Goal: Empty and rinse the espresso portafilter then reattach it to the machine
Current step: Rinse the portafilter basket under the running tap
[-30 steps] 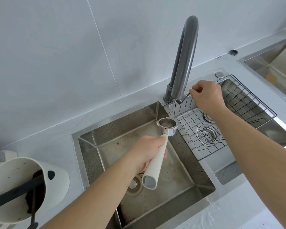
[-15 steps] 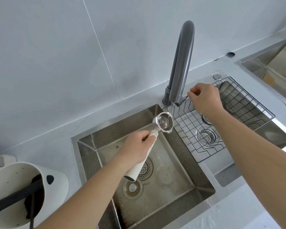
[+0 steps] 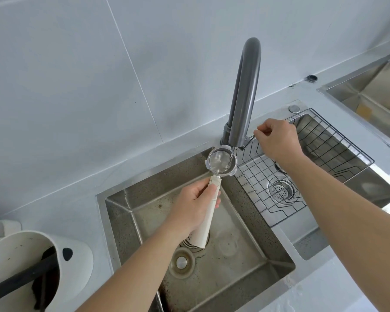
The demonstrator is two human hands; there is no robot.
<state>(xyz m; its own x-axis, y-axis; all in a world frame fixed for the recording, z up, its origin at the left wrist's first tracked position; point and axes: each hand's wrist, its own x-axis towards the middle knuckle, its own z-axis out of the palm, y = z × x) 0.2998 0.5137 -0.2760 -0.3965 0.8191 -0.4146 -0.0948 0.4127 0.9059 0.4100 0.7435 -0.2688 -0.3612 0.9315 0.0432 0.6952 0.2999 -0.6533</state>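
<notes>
2 hands: left (image 3: 195,206) grips portafilter (image 3: 221,162) under faucet (image 3: 243,97); right (image 3: 277,140) pinches lever.

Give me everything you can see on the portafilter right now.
The portafilter has a round, shiny metal basket head with side lugs and a long off-white handle that looks like plastic. It is held basket-up over the left sink basin, directly under the grey faucet spout. A thin stream of water falls into the basket, which holds clear water. The left hand grips the handle near the head; nothing else touches it.
</notes>
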